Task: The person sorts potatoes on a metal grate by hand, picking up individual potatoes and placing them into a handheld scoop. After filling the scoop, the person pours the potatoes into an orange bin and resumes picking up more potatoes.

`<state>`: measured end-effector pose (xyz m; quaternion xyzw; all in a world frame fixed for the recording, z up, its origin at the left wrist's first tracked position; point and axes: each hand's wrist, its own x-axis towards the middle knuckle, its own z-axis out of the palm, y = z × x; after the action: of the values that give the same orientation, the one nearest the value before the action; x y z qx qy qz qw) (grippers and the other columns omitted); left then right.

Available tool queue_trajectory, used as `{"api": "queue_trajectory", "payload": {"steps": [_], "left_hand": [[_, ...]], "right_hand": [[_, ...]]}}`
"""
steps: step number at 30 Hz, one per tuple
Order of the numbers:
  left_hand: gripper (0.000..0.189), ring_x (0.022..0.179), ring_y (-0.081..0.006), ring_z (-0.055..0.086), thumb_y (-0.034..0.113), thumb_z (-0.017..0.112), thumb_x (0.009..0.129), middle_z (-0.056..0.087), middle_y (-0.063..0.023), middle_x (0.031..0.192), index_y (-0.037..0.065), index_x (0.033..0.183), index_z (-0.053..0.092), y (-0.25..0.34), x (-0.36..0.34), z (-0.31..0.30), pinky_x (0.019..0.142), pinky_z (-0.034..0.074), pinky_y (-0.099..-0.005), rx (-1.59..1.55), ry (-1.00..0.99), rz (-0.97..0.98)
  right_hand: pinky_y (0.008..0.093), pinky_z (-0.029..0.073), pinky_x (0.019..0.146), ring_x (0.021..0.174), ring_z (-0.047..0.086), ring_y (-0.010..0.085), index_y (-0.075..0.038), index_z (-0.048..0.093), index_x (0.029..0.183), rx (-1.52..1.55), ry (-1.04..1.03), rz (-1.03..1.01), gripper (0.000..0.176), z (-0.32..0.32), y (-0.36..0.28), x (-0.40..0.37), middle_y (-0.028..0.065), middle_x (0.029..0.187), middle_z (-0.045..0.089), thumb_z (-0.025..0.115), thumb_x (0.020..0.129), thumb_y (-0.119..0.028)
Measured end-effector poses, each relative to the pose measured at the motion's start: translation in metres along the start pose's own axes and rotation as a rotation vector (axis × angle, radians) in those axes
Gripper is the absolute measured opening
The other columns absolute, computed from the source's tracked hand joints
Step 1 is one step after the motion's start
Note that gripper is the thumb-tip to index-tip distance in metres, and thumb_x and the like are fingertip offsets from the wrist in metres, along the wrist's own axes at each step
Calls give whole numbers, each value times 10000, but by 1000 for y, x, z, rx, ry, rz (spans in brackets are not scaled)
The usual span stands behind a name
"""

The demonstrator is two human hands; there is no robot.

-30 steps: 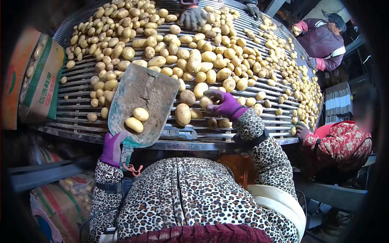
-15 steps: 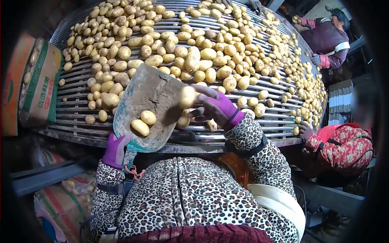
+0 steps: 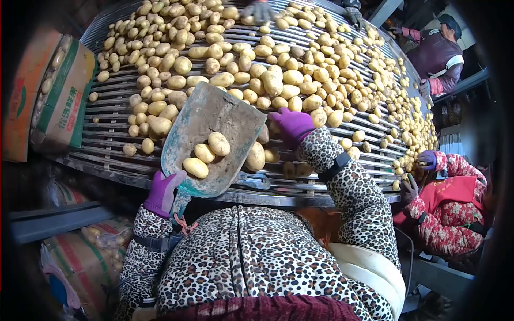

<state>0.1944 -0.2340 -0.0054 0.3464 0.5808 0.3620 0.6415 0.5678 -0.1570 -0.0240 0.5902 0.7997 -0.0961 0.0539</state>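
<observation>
My left hand (image 3: 163, 193), in a purple and grey glove, is closed around the handle of a dirt-covered scoop (image 3: 187, 123). The scoop rests tilted over the slatted rack (image 3: 120, 160), with three potatoes (image 3: 218, 144) lying in it. Just past the scoop's right edge, my right hand (image 3: 293, 127), in a purple glove, reaches down among the loose potatoes (image 3: 272, 83). Its back faces me and its fingertips are hidden, so I cannot tell whether it grips a potato. Larger potatoes (image 3: 255, 157) lie between this hand and the scoop.
Cardboard boxes (image 3: 63, 99) of potatoes stand at the left. Another carton (image 3: 88, 262) with bagged potatoes sits below the rack. Co-workers (image 3: 439, 53) work along the right side, one in a red patterned jacket (image 3: 455, 206). A gloved hand (image 3: 259, 10) reaches in from the far side.
The potato that my right hand held now lies in the scoop with the other two. My right hand has moved right, down among the potatoes. A co-worker's hand has appeared at the far side.
</observation>
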Motion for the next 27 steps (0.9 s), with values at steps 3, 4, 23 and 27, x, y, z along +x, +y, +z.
{"api": "queue_trajectory", "payload": {"steps": [3,4,23,27], "left_hand": [[319,921,-155,643,114,611,883,667,-81,1038,-17,1174,600,-10,3,-8,798,527,-309,73,34,-6],[321,911,-156,645,114,611,882,666,-83,1040,-17,1176,599,-11,2,-10,782,532,-308,53,24,8],[336,901,-169,644,150,589,899,639,-90,1065,8,1203,568,6,-9,9,746,546,-316,52,-100,45],[321,825,-170,663,162,588,900,650,-87,1024,16,1186,580,9,-12,15,649,564,-307,38,-101,27]], "right_hand": [[375,541,771,898,652,211,-194,533,1302,515,30,134,469,11,12,-4,86,1105,612,666,860,-277],[357,543,773,890,650,191,-179,536,1304,762,55,194,466,16,13,-7,76,1096,620,667,875,-305],[315,535,814,928,671,170,-80,559,1309,959,162,-161,429,-3,-59,-129,78,1104,674,645,915,-226],[349,539,817,904,681,255,-130,665,1145,654,160,226,296,15,4,-186,112,1003,694,676,870,-238]]}}
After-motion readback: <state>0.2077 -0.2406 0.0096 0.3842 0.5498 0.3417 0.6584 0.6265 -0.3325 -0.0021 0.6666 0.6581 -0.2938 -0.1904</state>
